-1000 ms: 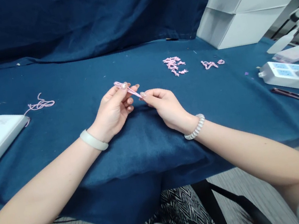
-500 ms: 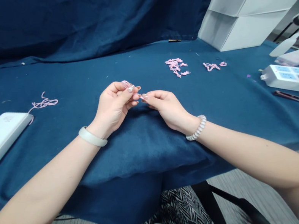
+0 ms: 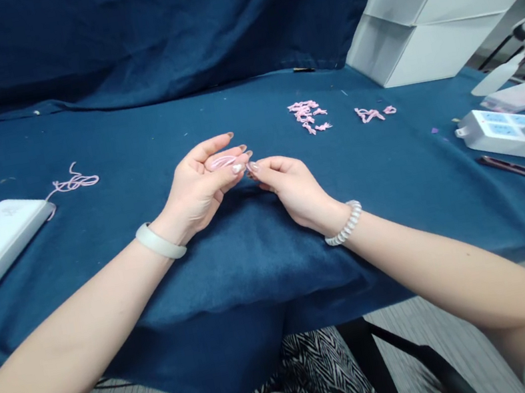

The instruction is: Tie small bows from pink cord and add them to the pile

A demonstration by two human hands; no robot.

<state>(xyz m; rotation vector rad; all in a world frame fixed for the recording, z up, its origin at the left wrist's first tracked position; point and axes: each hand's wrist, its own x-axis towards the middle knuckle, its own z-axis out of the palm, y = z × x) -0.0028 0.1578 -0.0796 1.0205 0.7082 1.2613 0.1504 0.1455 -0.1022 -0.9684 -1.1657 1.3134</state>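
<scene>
A short loop of pink cord (image 3: 222,161) lies across the fingers of my left hand (image 3: 199,184). My left thumb presses it against the middle fingers, while the index finger is lifted away. Close beside it, my right hand (image 3: 294,187) pinches the cord's other end between thumb and index finger. The fingertips of both hands almost meet, so the exact grip on the cord is partly hidden. Beyond my right hand lies a cluster of small knotted pink cord pieces (image 3: 308,115), with a few more pink cord pieces (image 3: 370,114) to its right.
At the left, a white power bank (image 3: 1,242) rests on a longer pink cord (image 3: 74,182). A white power strip (image 3: 515,131), tweezers (image 3: 519,169) and a clear plastic box (image 3: 524,97) lie at the right. White storage boxes (image 3: 444,49) stand at the back right on the blue cloth (image 3: 139,130).
My left index finger has lifted and straightened, so more of the pink cord loop shows across the fingers. My right hand keeps its pinch in nearly the same place.
</scene>
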